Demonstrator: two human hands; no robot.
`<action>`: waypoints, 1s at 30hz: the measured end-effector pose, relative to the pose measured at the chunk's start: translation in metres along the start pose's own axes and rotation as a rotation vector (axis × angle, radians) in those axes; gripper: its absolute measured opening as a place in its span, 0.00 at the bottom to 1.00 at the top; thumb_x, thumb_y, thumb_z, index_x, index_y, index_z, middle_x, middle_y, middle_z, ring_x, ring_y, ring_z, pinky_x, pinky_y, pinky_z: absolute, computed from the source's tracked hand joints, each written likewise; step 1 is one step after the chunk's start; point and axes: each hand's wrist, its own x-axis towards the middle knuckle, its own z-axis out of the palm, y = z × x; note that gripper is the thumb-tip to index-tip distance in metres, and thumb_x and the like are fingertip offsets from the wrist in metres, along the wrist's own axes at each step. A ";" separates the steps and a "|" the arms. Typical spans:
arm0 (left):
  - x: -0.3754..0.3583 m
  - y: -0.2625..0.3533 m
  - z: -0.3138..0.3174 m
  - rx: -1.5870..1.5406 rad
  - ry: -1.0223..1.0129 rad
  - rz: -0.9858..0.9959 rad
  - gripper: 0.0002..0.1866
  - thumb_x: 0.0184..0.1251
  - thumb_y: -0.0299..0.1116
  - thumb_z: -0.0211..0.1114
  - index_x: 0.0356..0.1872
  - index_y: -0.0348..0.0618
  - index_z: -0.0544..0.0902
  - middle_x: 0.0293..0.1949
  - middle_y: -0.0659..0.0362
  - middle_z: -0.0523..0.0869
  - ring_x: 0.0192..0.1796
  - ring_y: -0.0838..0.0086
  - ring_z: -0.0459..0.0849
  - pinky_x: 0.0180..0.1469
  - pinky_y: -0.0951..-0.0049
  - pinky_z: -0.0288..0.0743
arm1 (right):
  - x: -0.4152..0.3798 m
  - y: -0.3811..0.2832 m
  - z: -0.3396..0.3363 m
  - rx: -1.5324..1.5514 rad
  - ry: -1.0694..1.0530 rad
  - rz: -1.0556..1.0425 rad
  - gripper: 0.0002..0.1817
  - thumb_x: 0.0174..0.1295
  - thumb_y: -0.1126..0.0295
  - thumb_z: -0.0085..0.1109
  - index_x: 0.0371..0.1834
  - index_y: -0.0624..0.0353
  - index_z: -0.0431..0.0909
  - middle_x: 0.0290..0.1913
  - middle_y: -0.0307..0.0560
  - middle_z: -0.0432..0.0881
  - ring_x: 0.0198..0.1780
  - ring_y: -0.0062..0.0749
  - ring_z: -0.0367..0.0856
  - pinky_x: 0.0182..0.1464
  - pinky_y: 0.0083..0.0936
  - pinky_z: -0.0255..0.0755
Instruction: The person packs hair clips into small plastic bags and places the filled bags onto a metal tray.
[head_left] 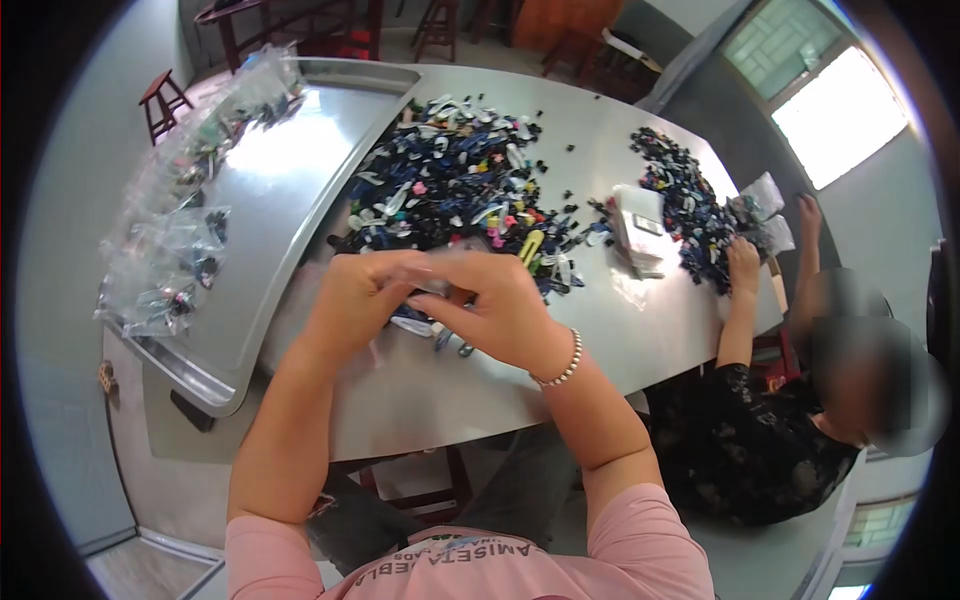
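My left hand (362, 295) and my right hand (495, 300) meet at the near edge of a large pile of small hair clips (450, 165). The fingers of both are pinched together on what looks like a clear plastic bag (470, 244), mostly hidden behind them and slightly blurred. Black, dark blue and white pieces fill the pile, with pink and yellow ones among them. A yellow-green clip (531, 247) lies just beyond my right hand. White and dark pieces (412, 325) show beneath my hands.
A metal tray (290, 190) stands at the left, with filled clear bags (165, 250) along its far side. To the right, a co-worker's hand (742, 265) touches a second clip pile (680, 185). A stack of empty bags (640, 228) lies between the piles on the metal table (590, 340).
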 end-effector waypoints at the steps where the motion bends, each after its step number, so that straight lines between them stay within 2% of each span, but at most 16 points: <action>1: 0.001 -0.001 -0.001 0.013 0.019 0.023 0.10 0.69 0.28 0.64 0.47 0.35 0.87 0.39 0.54 0.91 0.40 0.79 0.87 0.44 0.76 0.78 | 0.008 0.000 -0.002 -0.075 -0.041 -0.029 0.15 0.57 0.79 0.68 0.49 0.57 0.87 0.42 0.48 0.89 0.38 0.28 0.87 0.34 0.23 0.79; 2: 0.001 0.002 -0.001 0.061 0.024 -0.011 0.09 0.67 0.26 0.65 0.45 0.35 0.87 0.38 0.55 0.91 0.41 0.80 0.86 0.44 0.77 0.78 | 0.015 0.014 0.001 -0.147 -0.007 -0.216 0.13 0.57 0.79 0.66 0.46 0.56 0.87 0.40 0.47 0.88 0.35 0.34 0.86 0.36 0.26 0.79; 6: 0.000 -0.013 -0.004 0.018 0.068 -0.107 0.10 0.62 0.22 0.68 0.45 0.35 0.88 0.36 0.60 0.91 0.40 0.83 0.84 0.44 0.78 0.77 | 0.035 0.016 -0.003 -0.204 -0.085 -0.231 0.12 0.57 0.80 0.63 0.43 0.58 0.87 0.38 0.45 0.88 0.34 0.39 0.86 0.38 0.28 0.79; 9: 0.002 -0.014 -0.004 -0.061 0.092 -0.172 0.11 0.61 0.21 0.69 0.45 0.34 0.88 0.36 0.60 0.91 0.40 0.83 0.84 0.43 0.78 0.77 | 0.031 0.018 0.000 -0.155 -0.110 -0.048 0.07 0.59 0.78 0.61 0.39 0.58 0.85 0.34 0.47 0.87 0.35 0.44 0.86 0.38 0.31 0.79; 10: 0.003 -0.010 -0.002 -0.063 0.084 -0.171 0.11 0.61 0.21 0.69 0.45 0.34 0.88 0.36 0.60 0.91 0.40 0.83 0.84 0.43 0.78 0.77 | 0.025 0.024 0.001 -0.260 -0.095 -0.067 0.07 0.60 0.76 0.61 0.40 0.57 0.84 0.32 0.49 0.86 0.35 0.45 0.86 0.37 0.33 0.79; 13: 0.005 0.004 0.006 0.059 0.048 -0.164 0.11 0.63 0.22 0.70 0.46 0.33 0.88 0.37 0.60 0.91 0.40 0.84 0.84 0.43 0.80 0.77 | 0.012 0.025 -0.008 -0.311 -0.048 -0.120 0.08 0.62 0.75 0.60 0.44 0.56 0.82 0.31 0.49 0.85 0.33 0.46 0.86 0.36 0.34 0.79; 19: 0.003 -0.008 0.007 -0.095 0.146 -0.166 0.09 0.68 0.25 0.68 0.45 0.32 0.88 0.37 0.59 0.91 0.39 0.83 0.85 0.43 0.82 0.77 | 0.011 0.021 -0.018 -0.292 0.028 -0.039 0.08 0.64 0.72 0.61 0.44 0.59 0.84 0.32 0.51 0.86 0.31 0.45 0.86 0.35 0.34 0.79; 21: 0.003 -0.008 0.004 -0.071 0.141 -0.183 0.09 0.68 0.24 0.67 0.45 0.32 0.88 0.37 0.59 0.90 0.39 0.82 0.85 0.43 0.81 0.77 | 0.012 0.022 -0.017 -0.056 0.059 -0.001 0.08 0.63 0.72 0.63 0.42 0.61 0.85 0.34 0.52 0.87 0.33 0.44 0.87 0.38 0.31 0.79; 22: 0.003 -0.008 0.004 -0.069 0.140 -0.182 0.09 0.68 0.24 0.67 0.45 0.32 0.88 0.37 0.59 0.90 0.39 0.82 0.85 0.43 0.81 0.77 | 0.012 0.022 -0.017 -0.055 0.061 -0.003 0.08 0.63 0.72 0.63 0.42 0.61 0.85 0.34 0.52 0.87 0.33 0.44 0.87 0.38 0.31 0.79; 25: 0.002 -0.011 0.001 -0.055 0.120 -0.179 0.09 0.68 0.23 0.67 0.46 0.32 0.88 0.36 0.60 0.90 0.38 0.83 0.85 0.43 0.81 0.77 | 0.012 0.024 -0.012 0.016 0.002 0.011 0.07 0.63 0.73 0.64 0.41 0.63 0.85 0.36 0.52 0.87 0.35 0.43 0.87 0.41 0.28 0.79; 28: 0.002 -0.011 -0.002 -0.103 0.115 -0.222 0.09 0.68 0.22 0.65 0.46 0.32 0.88 0.37 0.60 0.90 0.39 0.82 0.85 0.45 0.81 0.78 | 0.011 0.027 -0.008 -0.009 0.004 -0.087 0.08 0.65 0.72 0.62 0.44 0.62 0.85 0.37 0.53 0.87 0.37 0.43 0.86 0.42 0.29 0.78; 30: 0.003 -0.007 -0.002 -0.095 0.133 -0.161 0.09 0.68 0.20 0.64 0.45 0.32 0.88 0.39 0.60 0.90 0.42 0.81 0.86 0.48 0.81 0.78 | 0.012 0.022 -0.009 -0.026 -0.057 0.017 0.09 0.67 0.72 0.60 0.48 0.60 0.84 0.36 0.53 0.86 0.36 0.44 0.86 0.40 0.31 0.78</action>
